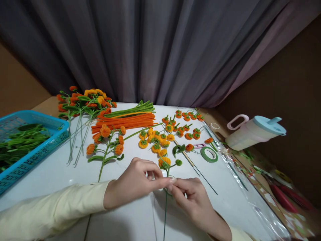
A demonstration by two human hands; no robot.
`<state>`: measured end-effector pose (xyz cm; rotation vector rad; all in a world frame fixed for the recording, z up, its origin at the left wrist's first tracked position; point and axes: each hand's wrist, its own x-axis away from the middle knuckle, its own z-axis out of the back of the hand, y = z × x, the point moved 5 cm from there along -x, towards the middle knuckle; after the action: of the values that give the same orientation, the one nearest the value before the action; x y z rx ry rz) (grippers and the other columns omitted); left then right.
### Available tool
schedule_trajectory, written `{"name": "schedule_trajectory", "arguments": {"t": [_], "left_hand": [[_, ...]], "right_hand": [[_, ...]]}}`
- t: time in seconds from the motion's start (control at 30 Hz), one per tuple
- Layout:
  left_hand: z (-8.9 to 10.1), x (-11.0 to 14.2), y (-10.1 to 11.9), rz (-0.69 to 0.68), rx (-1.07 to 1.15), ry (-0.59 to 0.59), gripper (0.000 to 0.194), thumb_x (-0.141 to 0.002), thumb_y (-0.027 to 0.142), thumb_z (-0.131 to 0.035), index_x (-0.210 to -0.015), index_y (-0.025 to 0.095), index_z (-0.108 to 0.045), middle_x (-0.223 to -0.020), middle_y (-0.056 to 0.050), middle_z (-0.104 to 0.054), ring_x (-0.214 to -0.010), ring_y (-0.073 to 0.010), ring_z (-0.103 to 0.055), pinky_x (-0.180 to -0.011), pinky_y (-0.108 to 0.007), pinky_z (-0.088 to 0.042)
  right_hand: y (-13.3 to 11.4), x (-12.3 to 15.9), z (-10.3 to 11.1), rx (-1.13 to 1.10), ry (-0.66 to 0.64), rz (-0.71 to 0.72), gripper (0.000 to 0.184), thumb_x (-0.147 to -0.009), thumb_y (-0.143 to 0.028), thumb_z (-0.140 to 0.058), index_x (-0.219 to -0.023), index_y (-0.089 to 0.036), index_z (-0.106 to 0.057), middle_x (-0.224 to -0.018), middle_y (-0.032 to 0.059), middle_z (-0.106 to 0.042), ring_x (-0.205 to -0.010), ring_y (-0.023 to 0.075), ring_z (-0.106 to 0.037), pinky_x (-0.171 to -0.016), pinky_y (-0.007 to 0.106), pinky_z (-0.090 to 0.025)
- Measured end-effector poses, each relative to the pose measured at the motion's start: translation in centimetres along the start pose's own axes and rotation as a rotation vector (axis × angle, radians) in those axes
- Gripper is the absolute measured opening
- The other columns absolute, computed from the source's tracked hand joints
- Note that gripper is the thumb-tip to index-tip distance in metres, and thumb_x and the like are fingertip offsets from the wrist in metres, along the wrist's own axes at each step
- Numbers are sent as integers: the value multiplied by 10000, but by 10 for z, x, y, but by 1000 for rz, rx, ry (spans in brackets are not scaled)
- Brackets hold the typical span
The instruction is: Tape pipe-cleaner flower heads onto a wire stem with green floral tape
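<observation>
Both hands meet at the wire stem (166, 211) of a chenille flower with a yellow-orange head (164, 162) and a small green bud (178, 162) beside it. My left hand (140, 179) pinches the stem just below the head, thumb and forefinger closed. From the other side, my right hand (193, 199) has its fingertips closed at the same spot, touching the left thumb. A pale round object partly hidden behind the fingers cannot be made out. Left of my hands lies a finished orange flower stem (106, 154) with several heads and green leaves.
Around the white tabletop (135, 221) are loose yellow heads (155, 148), small orange heads (196, 135), orange chenille stems (125, 122), a green tape roll (209, 154), a blue basket (59, 134) of green leaves, a bouquet (91, 100), a tumbler (255, 132) and red-handled pliers (282, 197).
</observation>
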<state>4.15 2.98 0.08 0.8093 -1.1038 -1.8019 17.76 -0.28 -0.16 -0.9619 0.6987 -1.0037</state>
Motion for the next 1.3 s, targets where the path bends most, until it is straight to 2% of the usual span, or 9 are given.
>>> {"name": "schedule_trajectory", "arguments": {"t": [0.2,0.33,0.43,0.57,0.7,0.8,0.93,1.17,1.3], "left_hand": [[-4,-5,13,-105,-181,-9,333,-837,278,-568,-527,171,-629,-507,4,-528,-473,-104,-422,-492,-236,-299],[-5,-1,12,-127,-148,24,351,-843,233,-540,-501,171,-578,-500,11,-493,-457,-96,-400,-489,-230,-297],[-5,2,9,-137,-77,16,347,-857,254,-537,-530,160,-608,-503,8,-491,-457,-92,-412,-481,-221,-310],[-3,4,2,-134,46,73,319,-820,262,-589,-524,152,-629,-468,13,-465,-442,-92,-393,-460,-224,-306],[-7,5,-10,-75,139,102,293,-798,267,-619,-527,158,-645,-466,4,-508,-463,-103,-420,-487,-229,-333],[-15,6,-21,49,254,105,252,-798,308,-623,-602,154,-663,-542,-21,-589,-525,-127,-495,-532,-233,-382],[-22,10,-27,161,392,73,295,-806,360,-615,-594,155,-626,-535,-8,-568,-521,-127,-499,-515,-229,-385],[-16,10,-8,-18,324,44,323,-831,350,-604,-579,162,-673,-524,-18,-569,-527,-130,-497,-557,-245,-391],[-18,5,-3,-37,403,-108,404,-834,441,-585,-549,176,-692,-510,-27,-543,-540,-145,-484,-590,-275,-403]], "right_hand": [[-9,-2,-4,81,35,-12,379,-877,-291,-422,-535,-192,-289,-497,-51,-233,-448,78,-208,-439,236,-207],[-3,-1,-7,-15,36,-86,398,-869,-330,-450,-523,-186,-317,-502,-52,-228,-459,76,-204,-431,237,-187],[5,-1,-10,-179,-12,-148,394,-851,-385,-522,-535,-169,-427,-480,-69,-209,-447,67,-175,-421,237,-162],[18,-2,-15,-386,-99,-217,383,-818,-485,-588,-681,-130,-631,-405,-85,-260,-394,57,-209,-397,221,-170],[25,-3,-17,-428,-117,-262,442,-799,-535,-601,-718,-111,-697,-361,-79,-304,-363,49,-237,-376,208,-179],[27,-4,-17,-437,-113,-286,465,-783,-556,-609,-754,-105,-719,-354,-82,-304,-355,44,-233,-368,204,-160],[30,-2,-18,-490,-136,-325,436,-793,-526,-620,-783,-103,-722,-362,-94,-289,-334,32,-223,-360,199,-132],[35,-4,-23,-647,-283,-283,339,-805,-434,-654,-749,-103,-702,-394,-86,-362,-317,9,-238,-360,186,-127],[35,-7,-25,-657,-382,-237,394,-769,-521,-653,-734,-129,-681,-387,-90,-385,-313,10,-254,-338,155,-171]]}}
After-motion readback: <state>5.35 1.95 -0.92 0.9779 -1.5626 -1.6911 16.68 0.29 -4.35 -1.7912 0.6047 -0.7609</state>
